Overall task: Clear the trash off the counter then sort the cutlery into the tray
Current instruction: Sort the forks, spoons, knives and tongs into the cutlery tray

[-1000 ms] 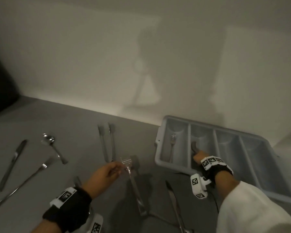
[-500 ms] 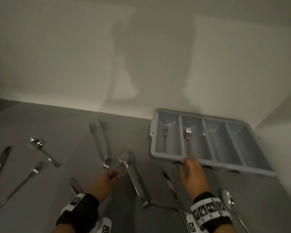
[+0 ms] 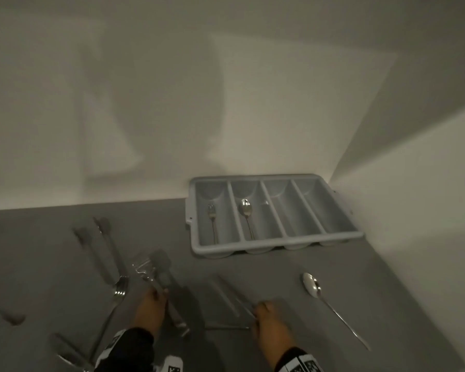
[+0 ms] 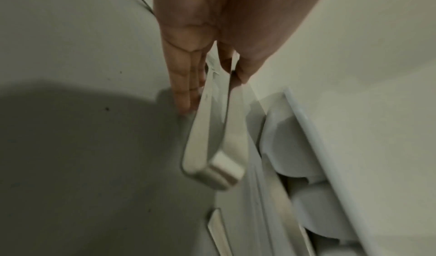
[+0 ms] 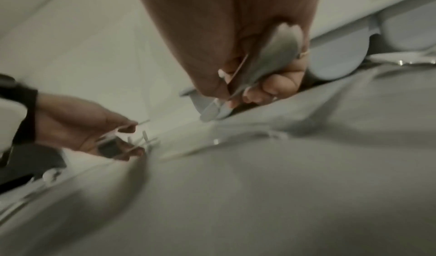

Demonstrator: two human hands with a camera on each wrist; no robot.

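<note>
While tray sits in wall corner on grey counter, left hand pinches fork, right hand grips knife.

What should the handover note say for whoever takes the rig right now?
Left hand: grip pinches a clear plastic fork, lifted off the grey counter.
Right hand: grip closed round a metal table knife at the counter.
Grey four-compartment cutlery tray: one metal fork in the leftmost slot, one metal spoon in the next; two right slots look empty.
Left: a long metal spoon right of the hands, a fork and several blurred pieces to the left.
</note>
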